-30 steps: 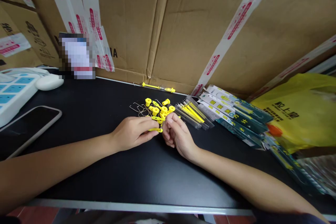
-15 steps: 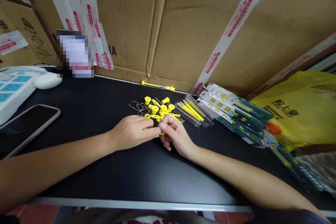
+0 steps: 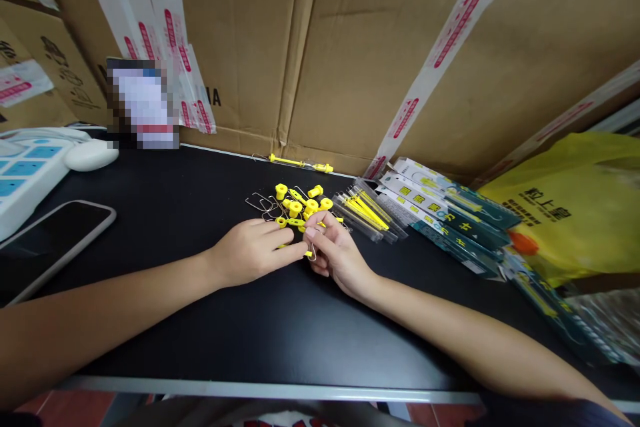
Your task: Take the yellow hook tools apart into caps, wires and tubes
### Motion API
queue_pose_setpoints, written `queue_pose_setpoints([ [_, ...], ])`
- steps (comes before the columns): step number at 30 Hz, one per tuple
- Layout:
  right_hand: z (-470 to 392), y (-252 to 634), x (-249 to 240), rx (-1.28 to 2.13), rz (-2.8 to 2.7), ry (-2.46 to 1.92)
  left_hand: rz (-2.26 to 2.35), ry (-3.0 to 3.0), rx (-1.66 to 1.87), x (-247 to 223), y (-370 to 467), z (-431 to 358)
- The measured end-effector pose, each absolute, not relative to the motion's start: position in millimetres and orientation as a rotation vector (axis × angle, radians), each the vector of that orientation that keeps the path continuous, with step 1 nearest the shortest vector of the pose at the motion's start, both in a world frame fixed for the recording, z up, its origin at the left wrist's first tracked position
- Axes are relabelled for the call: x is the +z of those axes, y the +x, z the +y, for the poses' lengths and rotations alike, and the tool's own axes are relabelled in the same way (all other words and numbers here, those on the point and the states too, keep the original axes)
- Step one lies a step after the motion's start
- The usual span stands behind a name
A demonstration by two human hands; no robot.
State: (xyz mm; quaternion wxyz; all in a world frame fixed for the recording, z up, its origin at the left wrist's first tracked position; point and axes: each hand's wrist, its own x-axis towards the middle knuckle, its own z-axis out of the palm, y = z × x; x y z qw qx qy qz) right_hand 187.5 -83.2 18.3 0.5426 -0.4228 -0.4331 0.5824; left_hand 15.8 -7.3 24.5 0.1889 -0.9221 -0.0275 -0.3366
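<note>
My left hand (image 3: 255, 253) is closed on a small yellow plastic piece (image 3: 309, 253), mostly covered by the fingers. Touching its fingertips, my right hand (image 3: 343, 259) pinches a thin metal wire hook (image 3: 313, 255), whose bent end shows below the thumb. Just behind both hands lies a pile of yellow plastic parts (image 3: 312, 205), some shaped like flanged caps. Loose wire hooks (image 3: 261, 202) lie at the pile's left side. To the right are clear tubes with yellow strips (image 3: 369, 212).
A longer yellow-ended assembly (image 3: 300, 164) lies along the back edge by a cardboard box (image 3: 240, 47). Printed packages (image 3: 450, 213) and a yellow bag (image 3: 565, 207) fill the right. A phone (image 3: 55, 247) and a power strip (image 3: 30, 173) sit at left.
The wire hook's bent end now shows beneath my right thumb, where it was hidden before. My right fingers have shifted slightly; the left hand stays nearly in place.
</note>
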Motion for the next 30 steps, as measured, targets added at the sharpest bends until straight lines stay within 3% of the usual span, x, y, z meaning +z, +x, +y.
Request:
queue_pose_setpoints([
  [12, -85, 187, 15, 1.326, -1.239, -0.978, -0.418, -2.922, -0.973, 17, 16, -4],
  [30, -82, 187, 13, 1.323, -1.289, -0.975, -0.553, -3.308, -0.749, 16, 16, 0],
])
